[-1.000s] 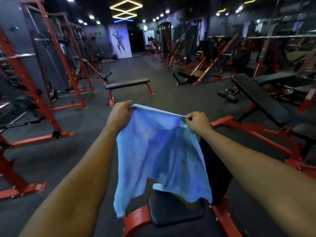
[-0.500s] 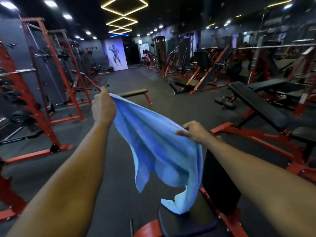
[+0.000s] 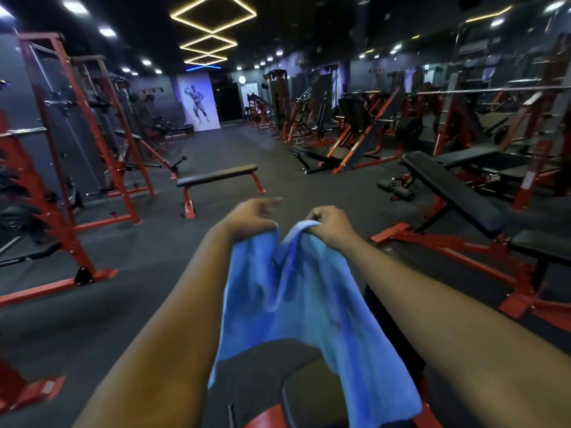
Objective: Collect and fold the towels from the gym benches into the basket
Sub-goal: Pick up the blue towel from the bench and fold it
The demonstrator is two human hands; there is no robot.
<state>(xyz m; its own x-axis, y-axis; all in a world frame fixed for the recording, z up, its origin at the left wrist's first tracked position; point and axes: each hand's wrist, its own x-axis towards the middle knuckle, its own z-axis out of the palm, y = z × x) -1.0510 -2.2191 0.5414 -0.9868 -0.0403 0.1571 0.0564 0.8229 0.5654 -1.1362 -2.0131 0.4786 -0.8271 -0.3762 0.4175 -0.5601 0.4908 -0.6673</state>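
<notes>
Hanging above the near bench (image 3: 309, 406), the towel (image 3: 296, 304) is pinched at its top edge by the right hand (image 3: 327, 223); the grip of the blurred left hand (image 3: 250, 220) cannot be told. Folding is judged barely begun; no basket is seen

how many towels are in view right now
1: the blue towel, hanging from the left hand and right hand above the near bench pad. Others may be hidden in the dim background.
</notes>
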